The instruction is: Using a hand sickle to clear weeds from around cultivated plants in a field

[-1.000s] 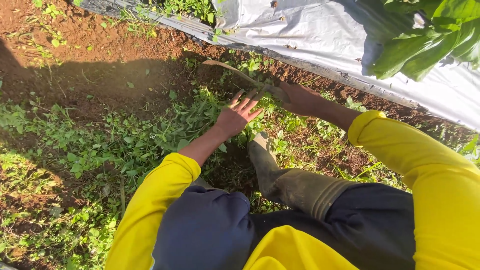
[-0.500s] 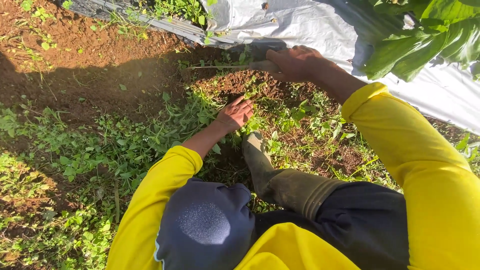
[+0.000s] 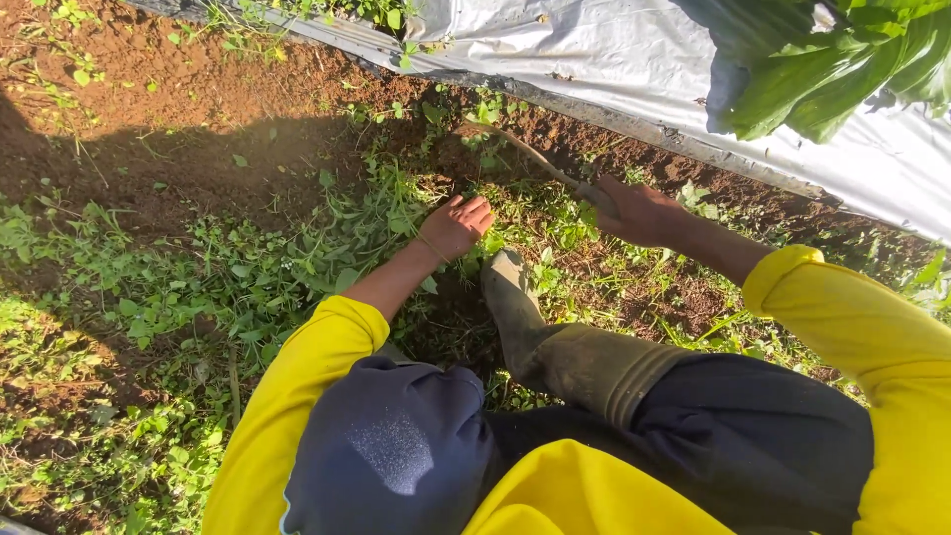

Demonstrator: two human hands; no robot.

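My right hand (image 3: 639, 211) grips the handle of a thin curved sickle (image 3: 525, 151), whose blade reaches left over the soil near the plastic sheet. My left hand (image 3: 456, 226) rests on a clump of low green weeds (image 3: 327, 258), fingers bent down into the leaves. Both arms wear yellow sleeves. A muddy rubber boot (image 3: 520, 307) stands between the two hands, toe pointing away from me.
A white plastic mulch sheet (image 3: 614, 59) runs diagonally across the top, with big green leaves (image 3: 842, 69) over it at the right. Bare red-brown soil (image 3: 149, 109) lies at the upper left. Weeds cover the ground to the left and below.
My right hand has swung the sickle down and to the right, away from the sheet. My left hand has stayed on the weeds with the fingers curled over them.
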